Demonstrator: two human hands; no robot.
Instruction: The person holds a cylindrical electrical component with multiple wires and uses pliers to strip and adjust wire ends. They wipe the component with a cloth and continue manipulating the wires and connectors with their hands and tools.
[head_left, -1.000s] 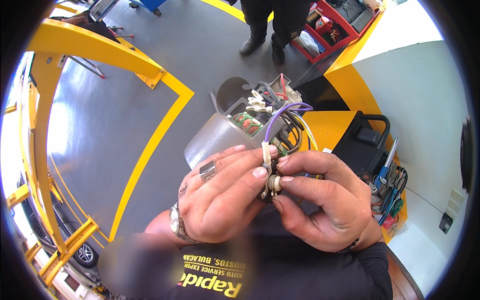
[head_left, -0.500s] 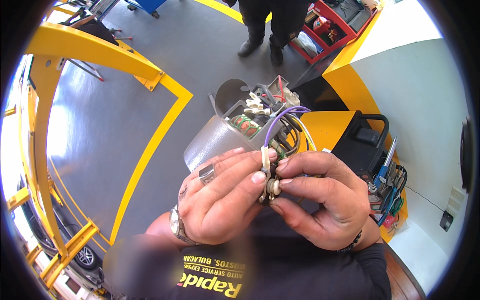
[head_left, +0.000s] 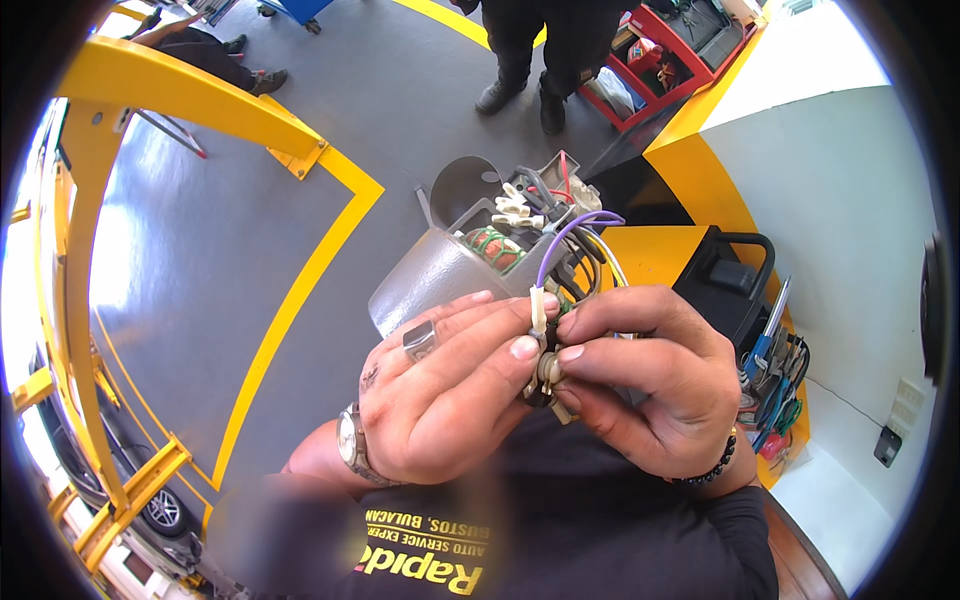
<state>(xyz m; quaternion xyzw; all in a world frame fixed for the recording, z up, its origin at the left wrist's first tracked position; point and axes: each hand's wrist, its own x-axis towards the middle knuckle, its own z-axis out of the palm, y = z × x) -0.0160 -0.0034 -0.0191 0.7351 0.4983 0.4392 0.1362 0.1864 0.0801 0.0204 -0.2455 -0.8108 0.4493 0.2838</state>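
Observation:
A small electrical part (head_left: 547,369) with a round beige ribbed piece and metal terminals is held between both hands, close to my chest. My left hand (head_left: 450,390) pinches it from the left, thumb tip beside a white sleeved connector (head_left: 538,308) on a purple wire (head_left: 556,250). From the right, my right hand (head_left: 655,380) is closed on the same part with thumb and fingertips. The fingers cover much of it. Just beyond my hands lies a grey metal machine housing (head_left: 430,270), opened, with a copper winding (head_left: 493,248), white connectors (head_left: 517,210) and several coloured wires.
A yellow metal frame (head_left: 190,85) rises at the left. A person's legs (head_left: 515,50) stand ahead, beside a red tool cart (head_left: 665,70). To the right are a black case with a handle (head_left: 735,275), hand tools (head_left: 780,370) and a white wall (head_left: 830,200).
My hands and the part have shifted slightly right. My right thumb has moved a little, up against the part's lower side. Another person's legs have come into view at the upper left.

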